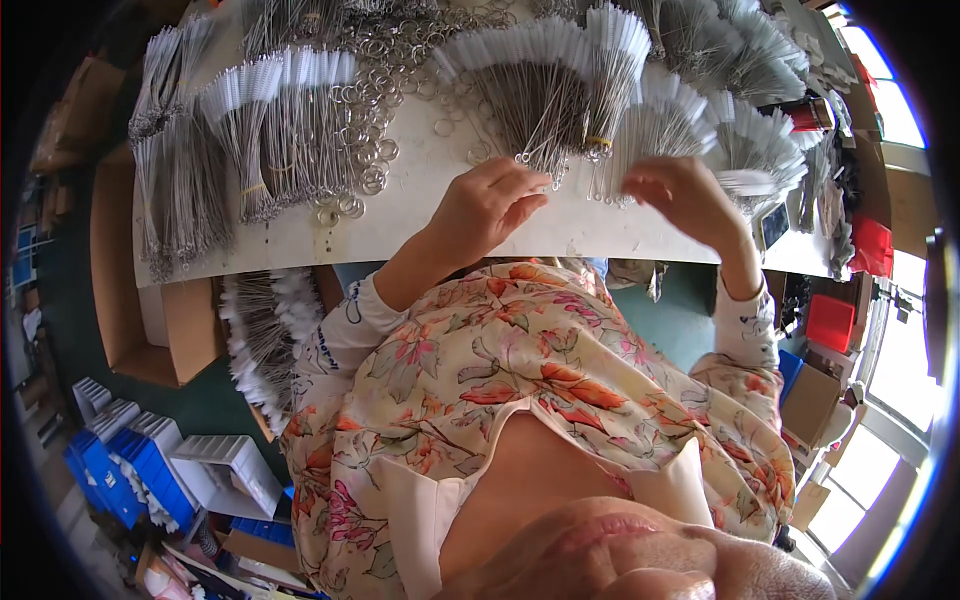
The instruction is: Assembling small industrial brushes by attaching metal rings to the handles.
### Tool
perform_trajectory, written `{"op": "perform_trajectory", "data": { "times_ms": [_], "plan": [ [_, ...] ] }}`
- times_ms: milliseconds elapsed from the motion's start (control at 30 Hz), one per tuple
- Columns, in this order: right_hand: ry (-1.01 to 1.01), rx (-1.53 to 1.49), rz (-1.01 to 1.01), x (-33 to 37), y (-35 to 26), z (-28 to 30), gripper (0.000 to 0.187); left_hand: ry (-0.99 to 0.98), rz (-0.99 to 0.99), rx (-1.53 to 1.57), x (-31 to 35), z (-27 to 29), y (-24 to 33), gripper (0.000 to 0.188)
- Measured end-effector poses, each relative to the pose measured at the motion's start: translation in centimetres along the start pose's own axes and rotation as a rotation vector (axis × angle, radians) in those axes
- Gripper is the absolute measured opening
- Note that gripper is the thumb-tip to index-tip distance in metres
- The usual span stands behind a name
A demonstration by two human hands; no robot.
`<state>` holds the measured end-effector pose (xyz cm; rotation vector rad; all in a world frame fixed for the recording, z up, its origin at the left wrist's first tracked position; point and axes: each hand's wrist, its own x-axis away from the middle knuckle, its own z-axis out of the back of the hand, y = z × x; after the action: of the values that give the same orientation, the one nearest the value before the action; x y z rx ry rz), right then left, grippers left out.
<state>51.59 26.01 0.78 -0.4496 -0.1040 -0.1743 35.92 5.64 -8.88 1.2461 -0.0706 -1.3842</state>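
My left hand (488, 208) is over the table's near part, thumb and fingers drawn together in a pinch beside the looped wire ends of a bundle of brushes (545, 105). Whatever is between its fingertips is too small to make out. To its right my right hand (682, 198) hovers with bent fingers, smeared by motion, close to more wire stems (650, 135). The brushes have thin wire handles and white bristle heads, which point away from me. A yellow band holds one upright-looking bundle (612, 70) between the hands.
Loose metal rings (375, 150) lie in a heap left of centre on the white table (420, 130). More brush bundles (285, 130) fill the left side and others (755, 150) the right. An open cardboard box (180, 335) and blue and white bins (150, 465) stand at lower left.
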Motion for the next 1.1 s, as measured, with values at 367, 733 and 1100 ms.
{"op": "perform_trajectory", "data": {
  "times_ms": [367, 733, 1100],
  "plan": [
    [-0.264, -0.716, -0.166, -1.8, -4.6, -7.3, 0.016, -0.042, -0.053, 0.066, 2.6, 0.9, 1.2, 0.021],
    [-0.025, 0.001, -0.026, -0.5, -2.1, -8.5, 0.013, -0.412, 0.096, -0.741, -2.1, 6.9, -8.2, 0.016],
    [0.461, -0.896, 0.185, -6.6, -9.9, -4.2, 0.009, 0.254, 0.561, 1.445, -2.4, 5.3, 1.0, 0.013]
  ]
}}
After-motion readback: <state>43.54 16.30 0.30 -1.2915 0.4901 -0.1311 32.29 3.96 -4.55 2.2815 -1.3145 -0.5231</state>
